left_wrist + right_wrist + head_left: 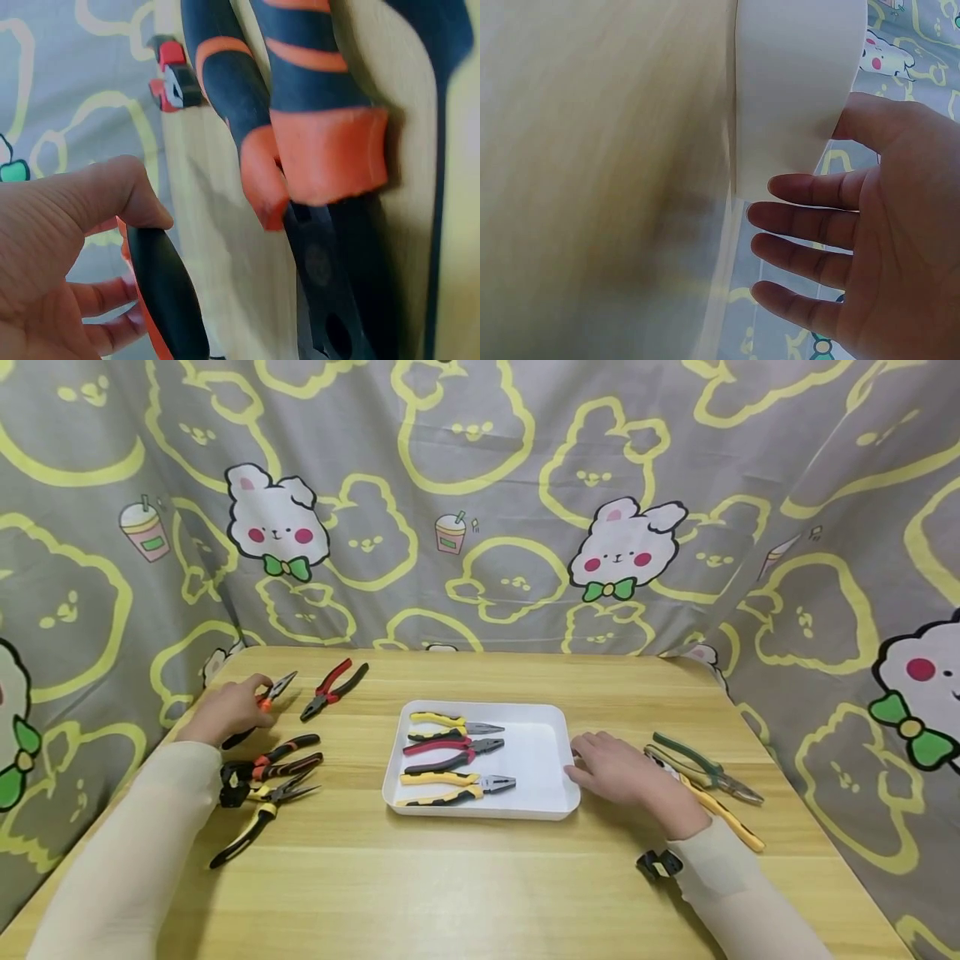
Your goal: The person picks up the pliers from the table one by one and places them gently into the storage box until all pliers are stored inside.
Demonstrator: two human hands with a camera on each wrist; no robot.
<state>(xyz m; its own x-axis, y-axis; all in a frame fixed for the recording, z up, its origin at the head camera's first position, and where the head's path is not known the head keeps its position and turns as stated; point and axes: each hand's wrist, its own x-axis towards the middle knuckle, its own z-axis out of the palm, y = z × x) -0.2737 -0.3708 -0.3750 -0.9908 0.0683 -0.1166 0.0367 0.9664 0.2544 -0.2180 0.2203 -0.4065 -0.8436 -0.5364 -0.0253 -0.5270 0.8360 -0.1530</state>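
Note:
My left hand [228,708] pinches needle-nose pliers [282,684] at the table's left side, jaws pointing away. In the left wrist view, thumb and fingers hold their black and orange handle [169,292]. The fingers of my right hand [617,767] are fairly straight and spread, with the thumb against the right rim of a white tray [538,760]. Inside the tray lie yellow-black long-nose pliers [486,727], red-black pliers [487,746] and yellow-black combination pliers [498,783], all with jaws to the right.
Around my left hand lie red-black pliers [318,702], orange-black pliers [322,157] and yellow-black needle-nose pliers [266,815]. Green-handled pliers [688,753] and yellow-handled pliers [733,825] are beyond my right wrist. A patterned curtain [510,460] encloses the wooden table [450,893].

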